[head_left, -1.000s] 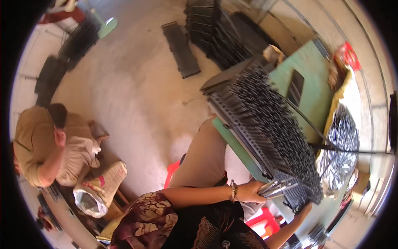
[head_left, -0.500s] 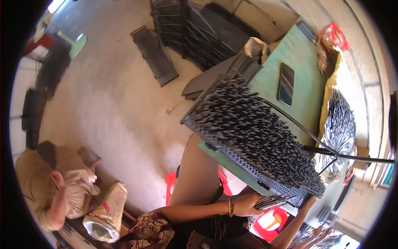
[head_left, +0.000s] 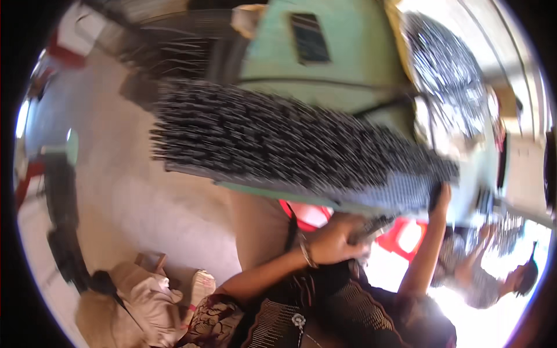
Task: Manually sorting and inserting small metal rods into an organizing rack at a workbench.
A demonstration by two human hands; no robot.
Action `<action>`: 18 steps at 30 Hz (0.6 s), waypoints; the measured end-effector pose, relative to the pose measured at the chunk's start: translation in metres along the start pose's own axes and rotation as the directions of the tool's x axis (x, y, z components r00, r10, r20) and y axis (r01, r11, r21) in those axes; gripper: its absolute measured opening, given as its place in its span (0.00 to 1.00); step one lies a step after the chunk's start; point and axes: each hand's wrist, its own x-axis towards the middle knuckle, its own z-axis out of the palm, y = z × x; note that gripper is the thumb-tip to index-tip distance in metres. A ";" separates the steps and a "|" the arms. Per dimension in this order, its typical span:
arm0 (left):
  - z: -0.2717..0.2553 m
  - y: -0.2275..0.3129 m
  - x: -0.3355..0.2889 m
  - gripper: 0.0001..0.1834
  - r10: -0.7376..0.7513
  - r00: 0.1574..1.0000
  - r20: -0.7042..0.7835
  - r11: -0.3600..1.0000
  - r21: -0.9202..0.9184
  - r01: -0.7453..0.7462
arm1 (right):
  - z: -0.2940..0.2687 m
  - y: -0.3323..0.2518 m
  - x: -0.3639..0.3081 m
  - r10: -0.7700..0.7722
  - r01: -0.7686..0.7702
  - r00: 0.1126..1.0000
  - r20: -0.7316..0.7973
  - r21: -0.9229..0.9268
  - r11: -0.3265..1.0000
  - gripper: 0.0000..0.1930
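Note:
A long perforated rack [head_left: 400, 191] stands in front of me, densely filled with thin upright black sticks with pale tips [head_left: 278, 136]. Some holes near its right end hold no sticks. Below its near edge, my left hand [head_left: 336, 240] is closed around a small bunch of thin dark sticks [head_left: 374, 226], smeared by motion. My right hand [head_left: 442, 200] is up against the rack's right end; its fingers are blurred and partly hidden, so their grip does not show.
Behind the rack, a dark phone [head_left: 310, 37] lies on a green table [head_left: 360, 58]. Beyond it on the right is a shiny bundle of sticks [head_left: 444, 64]. A red plastic chair [head_left: 403, 235] is below. One person [head_left: 125, 301] sits at lower left, another [head_left: 481, 278] at right.
My view has swung to the right and blurred, so the rack now lies more level across the picture. My left hand still holds the bunch; my right hand remains at the rack's right end.

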 end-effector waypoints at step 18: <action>0.045 0.038 0.050 0.15 -0.522 0.807 0.277 0.817 -0.109 0.566 | 0.036 0.278 -0.260 0.762 -0.605 0.644 0.075 -0.560 0.566 0.12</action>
